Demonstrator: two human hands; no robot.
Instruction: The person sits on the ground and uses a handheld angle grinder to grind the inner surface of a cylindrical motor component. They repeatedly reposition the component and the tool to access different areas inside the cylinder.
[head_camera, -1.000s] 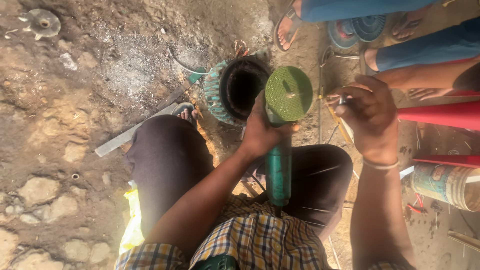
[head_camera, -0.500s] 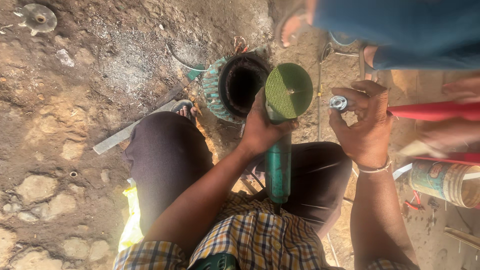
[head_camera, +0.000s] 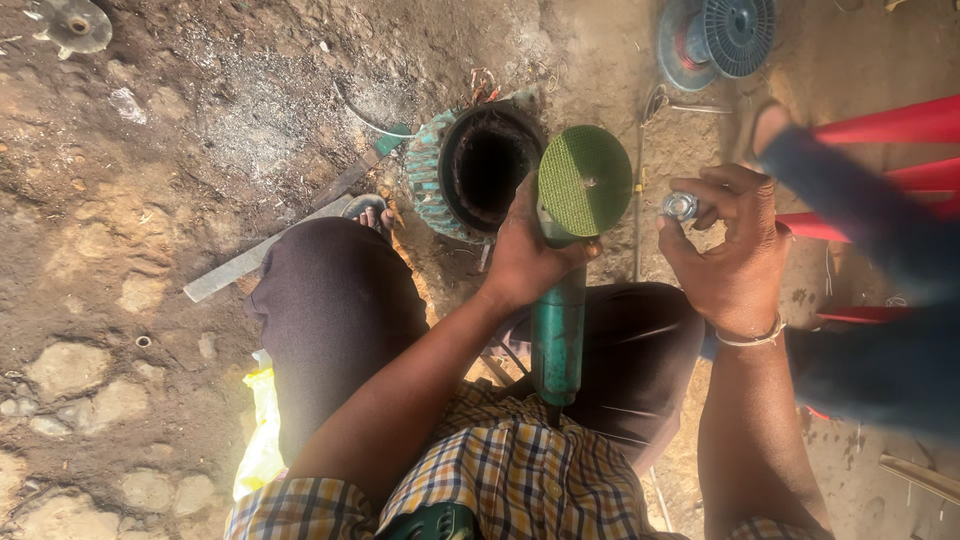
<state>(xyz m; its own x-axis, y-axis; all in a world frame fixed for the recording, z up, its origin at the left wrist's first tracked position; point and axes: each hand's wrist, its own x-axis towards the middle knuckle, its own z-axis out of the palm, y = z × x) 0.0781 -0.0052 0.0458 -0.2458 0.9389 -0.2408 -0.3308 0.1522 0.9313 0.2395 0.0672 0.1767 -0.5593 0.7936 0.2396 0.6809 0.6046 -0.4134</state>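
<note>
My left hand (head_camera: 525, 255) grips the head of a green angle grinder (head_camera: 558, 335) that stands upright between my knees, its round green disc (head_camera: 585, 180) facing up. My right hand (head_camera: 735, 250) is just right of the disc and pinches a small round silver metal nut (head_camera: 681, 206) between thumb and fingers. Just beyond the grinder a teal finned motor housing (head_camera: 430, 175) with a dark hollow bore lies on the dirt.
A flat metal bar (head_camera: 250, 262) lies on the ground at left. A grey disc (head_camera: 75, 25) sits at top left, a blue fan cover (head_camera: 738, 30) at top right. Red plastic pieces (head_camera: 890, 125) and another person's blue-clad leg (head_camera: 860, 210) crowd the right side.
My right hand has drawn the silver nut nearer to the grinder disc. The other person's blue-clad leg has shifted from the top to the right side.
</note>
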